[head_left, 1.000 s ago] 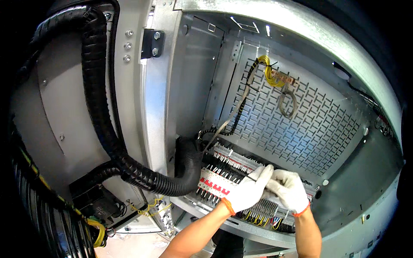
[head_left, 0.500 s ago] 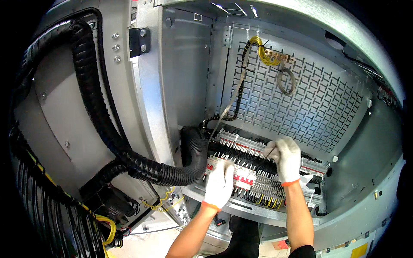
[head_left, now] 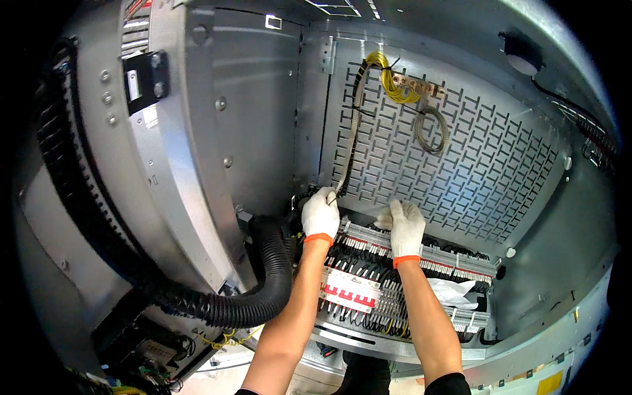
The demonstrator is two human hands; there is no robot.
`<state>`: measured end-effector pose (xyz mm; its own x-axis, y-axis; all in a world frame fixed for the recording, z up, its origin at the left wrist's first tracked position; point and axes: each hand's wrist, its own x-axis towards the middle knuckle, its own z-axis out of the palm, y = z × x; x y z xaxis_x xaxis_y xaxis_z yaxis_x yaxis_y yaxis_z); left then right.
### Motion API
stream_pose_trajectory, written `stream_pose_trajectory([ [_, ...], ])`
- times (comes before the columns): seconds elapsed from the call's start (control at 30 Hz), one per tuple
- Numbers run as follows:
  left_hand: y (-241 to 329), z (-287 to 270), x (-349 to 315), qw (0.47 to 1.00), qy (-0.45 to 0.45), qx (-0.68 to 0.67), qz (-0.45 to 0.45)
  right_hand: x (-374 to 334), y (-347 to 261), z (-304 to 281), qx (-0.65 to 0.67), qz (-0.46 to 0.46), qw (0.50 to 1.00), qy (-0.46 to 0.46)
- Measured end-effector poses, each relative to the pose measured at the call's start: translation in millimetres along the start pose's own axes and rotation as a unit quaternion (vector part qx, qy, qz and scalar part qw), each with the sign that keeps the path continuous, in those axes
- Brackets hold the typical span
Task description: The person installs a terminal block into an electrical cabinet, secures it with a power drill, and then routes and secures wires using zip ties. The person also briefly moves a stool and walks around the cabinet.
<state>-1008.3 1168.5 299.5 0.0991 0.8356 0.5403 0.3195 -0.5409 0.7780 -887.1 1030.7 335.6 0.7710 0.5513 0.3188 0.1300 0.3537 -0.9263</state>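
Observation:
My left hand [head_left: 320, 214], in a white glove with an orange cuff, is at the back left corner of the cabinet. Its fingers close on the lower part of a grey braided cable [head_left: 351, 141] that runs down the perforated back panel. My right hand [head_left: 407, 228], gloved alike, hovers over the rear terminal row [head_left: 441, 257]. Its fingers are bent together and a little blurred; what they pinch, if anything, does not show. Below the hands sits a white breaker block [head_left: 349, 289] with red switches, among many black wires with white tags.
A thick black corrugated conduit [head_left: 270, 276] loops in from the left, beside my left forearm. Yellow wires [head_left: 395, 85] join a copper bar [head_left: 421, 85] on the back panel [head_left: 480, 164]. A coiled grey cable [head_left: 432, 130] hangs there. White paper [head_left: 453, 291] lies on the terminals at right.
My left hand has moved from the breaker block up and back to the grey cable. My right hand has shifted left and slightly farther back. The view has turned and moved closer to the cabinet.

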Motion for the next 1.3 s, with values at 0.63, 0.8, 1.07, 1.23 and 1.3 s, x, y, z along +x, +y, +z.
stream_pose_trajectory([
  [0.63,-29,30,19,0.98,-0.072,-0.185,-0.006,47,46,-31,-0.148,-0.017,0.975,-0.162],
  [0.8,-40,35,20,0.968,-0.1,-0.227,-0.025,47,32,-37,-0.206,-0.035,0.964,-0.163],
  [1.07,-45,40,24,0.984,-0.108,-0.14,-0.011,48,40,-32,-0.158,-0.024,0.975,-0.157],
  [1.23,-44,36,22,0.986,-0.095,-0.139,-0.003,58,46,-22,-0.187,-0.017,0.968,-0.164],
  [1.3,-38,33,20,0.987,-0.094,-0.13,-0.005,62,47,-25,-0.23,0.0,0.958,-0.171],
])
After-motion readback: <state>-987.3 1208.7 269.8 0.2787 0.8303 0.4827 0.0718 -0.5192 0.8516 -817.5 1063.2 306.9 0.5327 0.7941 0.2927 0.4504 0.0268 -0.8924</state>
